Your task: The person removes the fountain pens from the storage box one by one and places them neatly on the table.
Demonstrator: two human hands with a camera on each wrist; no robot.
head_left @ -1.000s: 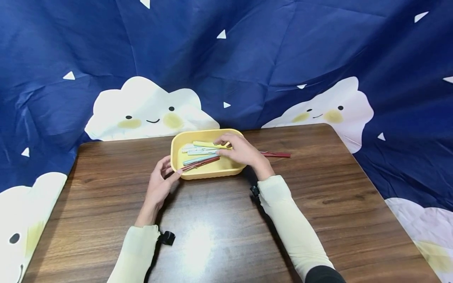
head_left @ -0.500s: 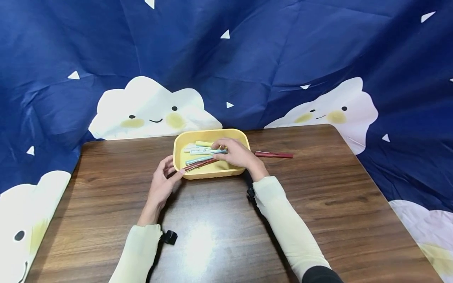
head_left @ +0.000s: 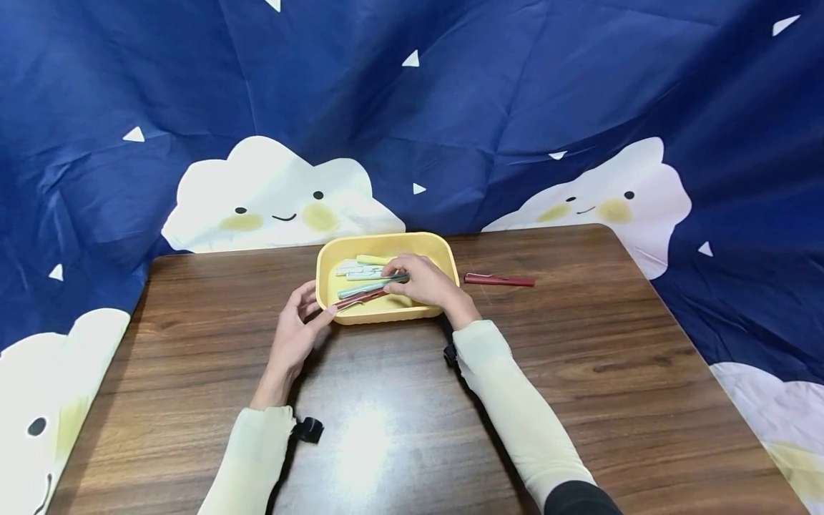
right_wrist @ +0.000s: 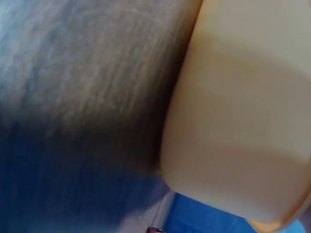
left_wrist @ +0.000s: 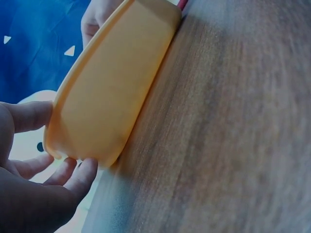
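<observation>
A yellow plastic basket (head_left: 386,315) stands near the back of the table, with several slim clip pens inside. These include a yellow pen (head_left: 376,260), a light blue pen (head_left: 360,289) and a dark red pen (head_left: 360,298). My left hand (head_left: 296,336) grips the basket's left end, the thumb at the rim and fingers against the outer wall, as the left wrist view also shows. Inside the basket, my right hand (head_left: 421,280) pinches a dark green pen (head_left: 395,278) between thumb and fingers. Only the basket's outside (right_wrist: 238,111) fills much of the right wrist view.
Another dark red pen (head_left: 499,280) lies on the wooden table (head_left: 579,357) just right of the basket. Behind the table hangs a blue cloth (head_left: 450,107) with white clouds. A black wrist camera (head_left: 307,430) sits by the left sleeve.
My right hand has shifted left and slightly toward me in the basket, and its fingers have closed on a pen. The red pen on the table shows more fully. The left hand keeps its hold.
</observation>
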